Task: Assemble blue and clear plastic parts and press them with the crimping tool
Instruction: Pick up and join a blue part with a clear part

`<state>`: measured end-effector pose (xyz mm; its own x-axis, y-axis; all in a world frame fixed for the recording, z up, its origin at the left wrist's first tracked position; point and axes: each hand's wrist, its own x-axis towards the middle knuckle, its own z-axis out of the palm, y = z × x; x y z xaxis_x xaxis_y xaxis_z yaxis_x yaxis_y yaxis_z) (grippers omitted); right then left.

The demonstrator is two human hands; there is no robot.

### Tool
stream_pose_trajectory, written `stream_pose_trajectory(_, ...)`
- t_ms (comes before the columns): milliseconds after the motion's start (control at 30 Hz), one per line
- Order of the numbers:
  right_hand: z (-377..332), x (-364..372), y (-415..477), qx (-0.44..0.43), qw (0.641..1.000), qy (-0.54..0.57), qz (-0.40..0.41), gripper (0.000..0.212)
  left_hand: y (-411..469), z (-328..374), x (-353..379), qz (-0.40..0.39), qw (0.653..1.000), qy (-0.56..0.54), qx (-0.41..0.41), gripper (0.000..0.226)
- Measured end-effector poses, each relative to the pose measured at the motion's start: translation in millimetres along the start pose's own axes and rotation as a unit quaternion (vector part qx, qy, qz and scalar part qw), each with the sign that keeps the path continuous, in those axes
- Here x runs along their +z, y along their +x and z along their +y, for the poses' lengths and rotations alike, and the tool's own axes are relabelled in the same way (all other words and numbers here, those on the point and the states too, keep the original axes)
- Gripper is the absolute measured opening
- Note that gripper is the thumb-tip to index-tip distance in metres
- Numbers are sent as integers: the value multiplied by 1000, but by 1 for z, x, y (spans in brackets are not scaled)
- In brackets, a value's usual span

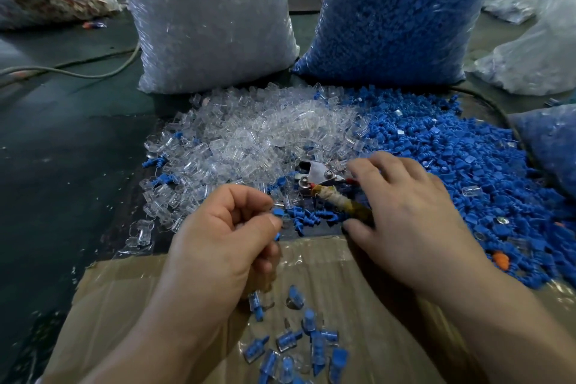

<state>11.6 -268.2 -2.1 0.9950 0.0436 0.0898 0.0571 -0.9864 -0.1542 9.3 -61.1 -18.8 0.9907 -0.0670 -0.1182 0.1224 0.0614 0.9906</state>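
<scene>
Blue plastic is pinched in the left grip: a small blue part is held between thumb and forefinger, the other fingers curled under. Whether a clear shell is already seated on it cannot be told.

Just right of that part lies the crimping tool. Its long axis runs on a diagonal, with the metal head far and left among the parts and the wrapped handle near and right. The head is thus found a little beyond and to the right of the pinched part.

The right grip is laid over the handle end, released. The fingers are spread across the top and the thumb is set against the near side, but nothing is closed around. It is judged the nearer hand for the tool. A closing of the fingers is called for before the part can be brought to the head.

A dark surface carries everything. A heap of clear parts is spread at centre left and a heap of blue parts at right, touching and partly mixed. A taped cardboard sheet is laid nearest, with joined blue-and-clear pieces scattered on it.

Behind, a sack of clear parts and a sack of blue parts are stood upright, side by side.
</scene>
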Motion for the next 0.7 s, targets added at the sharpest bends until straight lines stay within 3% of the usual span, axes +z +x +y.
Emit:
stream_pose_trajectory(100,3,-1,3,16,998,-62,-27,63,-2,3,3,-3,999,-39,-13,21)
stream_pose_trajectory(267,1,-2,8,20,997,-62,-37,60,-2,6,3,-5,995,-86,-43,19)
stream_pose_trajectory(400,2,-4,8,7,998,-53,-12,46,-1,5,2,-3,996,-75,-43,16)
stream_pose_trajectory(567,2,-16,1,-22,996,67,60,45,1,4,-1,8,997,-74,-34,15)
stream_pose_trajectory(700,-1,-24,-10,-97,988,118,32,45,1,5,-4,-4,995,-98,-17,17)
